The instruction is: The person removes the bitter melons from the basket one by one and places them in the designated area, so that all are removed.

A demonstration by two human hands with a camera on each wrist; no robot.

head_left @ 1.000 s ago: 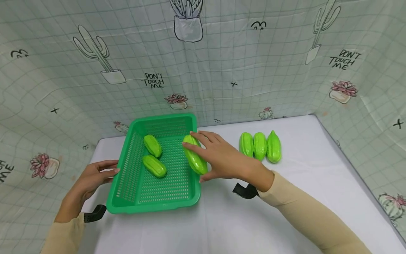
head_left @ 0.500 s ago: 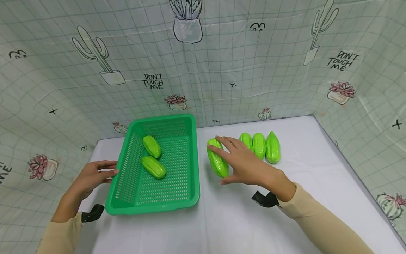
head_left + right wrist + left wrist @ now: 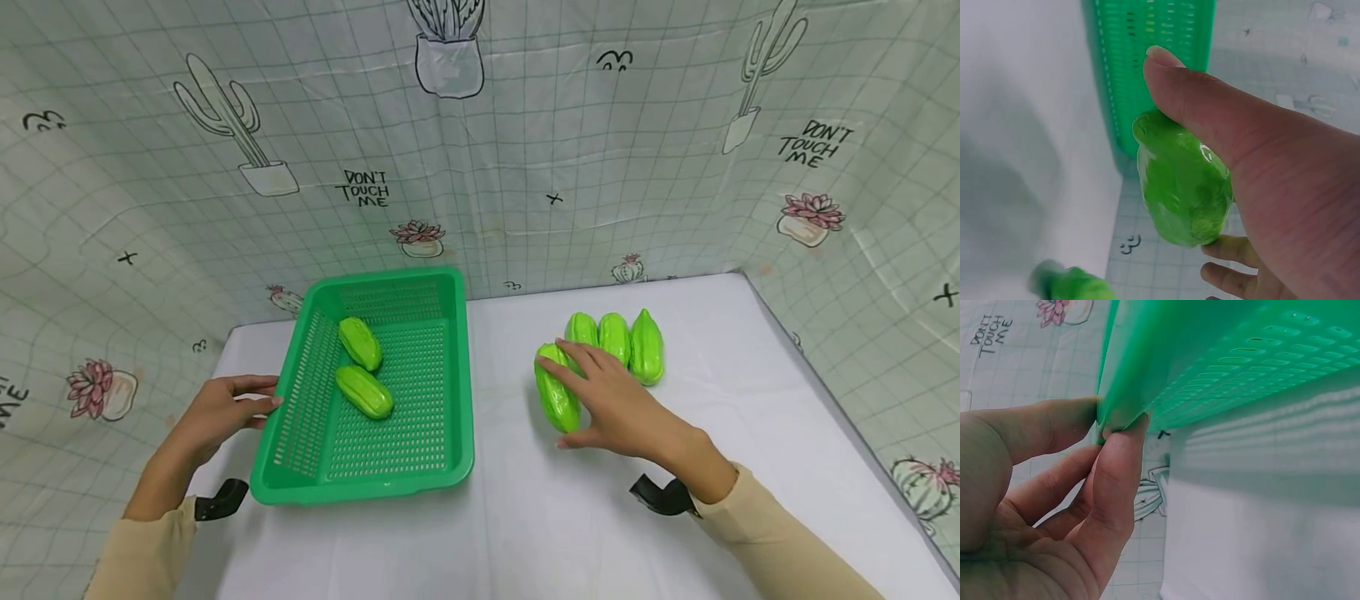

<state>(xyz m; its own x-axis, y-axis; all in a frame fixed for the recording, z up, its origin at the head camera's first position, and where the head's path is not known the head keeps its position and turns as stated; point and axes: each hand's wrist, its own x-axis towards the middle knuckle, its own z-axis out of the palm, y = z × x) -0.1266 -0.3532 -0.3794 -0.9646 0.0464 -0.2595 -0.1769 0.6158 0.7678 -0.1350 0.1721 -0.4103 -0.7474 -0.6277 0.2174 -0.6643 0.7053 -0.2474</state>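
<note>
A green gourd (image 3: 556, 398) is held by the right hand (image 3: 622, 408) at the centre right of the head view, with the thumb on one side and the fingers (image 3: 573, 360) curled over the top; in the right wrist view the gourd (image 3: 1182, 187) is seen clamped between thumb and fingers. It is placed on the white bench (image 3: 570, 517), just beside a row of three green gourds (image 3: 617, 343) in the upper right part of the bench. The rim of the green basket (image 3: 446, 467) at the centre left is pinched by the left hand (image 3: 217, 412); in the left wrist view the fingers (image 3: 1116, 481) are closed on the basket edge (image 3: 1124, 400). Two more gourds (image 3: 363, 367) are lying inside the basket. A cloth with cactus drawings (image 3: 225, 117) is hung behind the bench.
</note>
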